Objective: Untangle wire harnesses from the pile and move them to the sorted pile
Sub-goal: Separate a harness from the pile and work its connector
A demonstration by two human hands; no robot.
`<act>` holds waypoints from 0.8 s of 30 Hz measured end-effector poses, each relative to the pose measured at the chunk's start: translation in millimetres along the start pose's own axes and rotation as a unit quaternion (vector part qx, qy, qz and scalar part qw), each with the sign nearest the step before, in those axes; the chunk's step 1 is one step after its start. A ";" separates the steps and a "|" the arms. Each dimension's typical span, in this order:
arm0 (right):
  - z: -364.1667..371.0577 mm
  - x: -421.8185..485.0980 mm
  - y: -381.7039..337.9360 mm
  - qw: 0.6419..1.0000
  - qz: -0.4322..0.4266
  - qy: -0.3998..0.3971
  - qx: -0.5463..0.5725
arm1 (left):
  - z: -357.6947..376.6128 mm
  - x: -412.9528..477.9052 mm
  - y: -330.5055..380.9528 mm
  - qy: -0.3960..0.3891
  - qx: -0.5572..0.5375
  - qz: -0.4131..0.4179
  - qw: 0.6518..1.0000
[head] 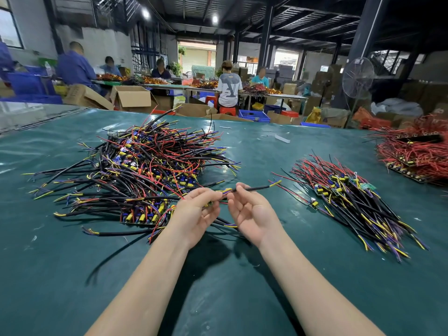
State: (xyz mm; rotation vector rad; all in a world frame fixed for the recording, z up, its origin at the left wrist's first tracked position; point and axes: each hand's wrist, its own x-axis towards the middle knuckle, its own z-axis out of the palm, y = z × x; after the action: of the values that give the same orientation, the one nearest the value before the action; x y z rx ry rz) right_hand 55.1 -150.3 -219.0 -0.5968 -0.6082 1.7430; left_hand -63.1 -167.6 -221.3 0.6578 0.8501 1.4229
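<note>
Left hand point(194, 212) and right hand point(252, 212) pinch 1 black-sheathed wire harness point(254, 188); big tangled wire pile point(145, 166) left, smaller combed pile point(351, 202) right: most remains, I'd say.

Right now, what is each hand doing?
Left hand: pinches one end of a wire harness.
Right hand: pinches the same wire harness by its black cable.

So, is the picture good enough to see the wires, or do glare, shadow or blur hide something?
Head view: the left hand, right hand and the harness they pinch are sharp; ceiling lamps glare white; sheen lies on the green table cover at far left; soft arm shadows fall under the hands; the wide lens bends the table's far edge; the background is dim and softer.
</note>
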 end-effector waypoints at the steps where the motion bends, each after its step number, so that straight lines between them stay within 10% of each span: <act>1: -0.5 0.9 -1.0 1.000 -0.009 0.001 -0.021 | -1.0 -0.4 -0.3 0.005 0.007 0.010 1.000; 7: -9.7 7.4 -2.6 0.990 -0.067 0.077 -0.096 | -1.4 0.8 -7.1 0.076 0.165 0.104 0.978; 16: -25.2 11.3 -17.8 0.947 -0.204 0.188 -0.162 | -14.8 7.4 -3.7 0.123 0.131 0.092 0.979; 24: -30.7 14.0 -24.1 0.952 -0.158 0.252 -0.067 | -16.3 8.7 -5.0 0.138 0.121 0.102 0.978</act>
State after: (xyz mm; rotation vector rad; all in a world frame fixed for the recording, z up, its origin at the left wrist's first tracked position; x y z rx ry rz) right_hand 89.4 -128.3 -226.7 -0.9452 -0.4305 1.1907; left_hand -74.1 -160.9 -235.5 0.7574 1.2162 1.6352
